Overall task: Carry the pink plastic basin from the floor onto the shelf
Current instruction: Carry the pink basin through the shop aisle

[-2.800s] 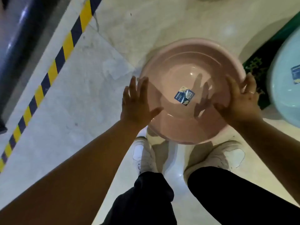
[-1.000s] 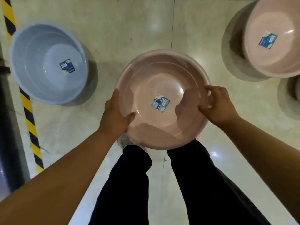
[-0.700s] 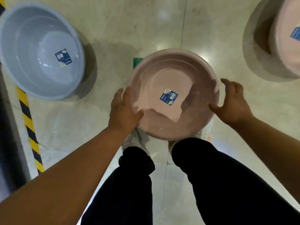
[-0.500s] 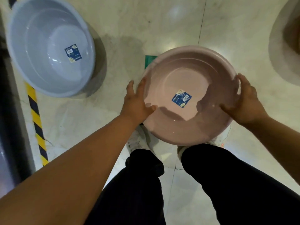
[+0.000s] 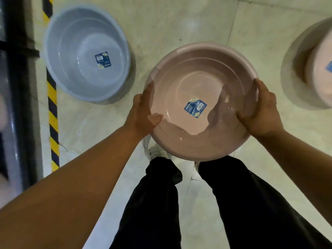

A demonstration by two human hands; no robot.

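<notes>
A: Head view, straight down: what fills it?

B: Mostly floor [image 5: 179,20], pale glossy tile, with a yellow-and-black stripe [image 5: 52,97] running along its left edge. Two black trouser legs [image 5: 161,203] stand at the bottom.

A: And the basin?

B: The pink basin [image 5: 197,83] sits mid-frame, mouth up, held between both hands above the legs and shoes. Whether it clears the floor, I cannot tell for certain; its near rim covers most of the shoes.

A: How do the hands sit on it?

B: The left hand [image 5: 142,115] clasps the left rim, thumb hooked inside the wall, fingers outside and underneath. The right hand [image 5: 260,112] grips the right rim the same way, thumb over the edge and fingers wrapped round the outer wall. So the basin lies between them, one hand on each side.

A: Anything else nearby?

B: A blue basin [image 5: 75,42] rests on the floor to the upper left, near the stripe. Another pink one [image 5: 321,69] is cut off at the right edge. Smallest, a blue sticker [image 5: 195,107] lies on the held basin's bottom.
</notes>
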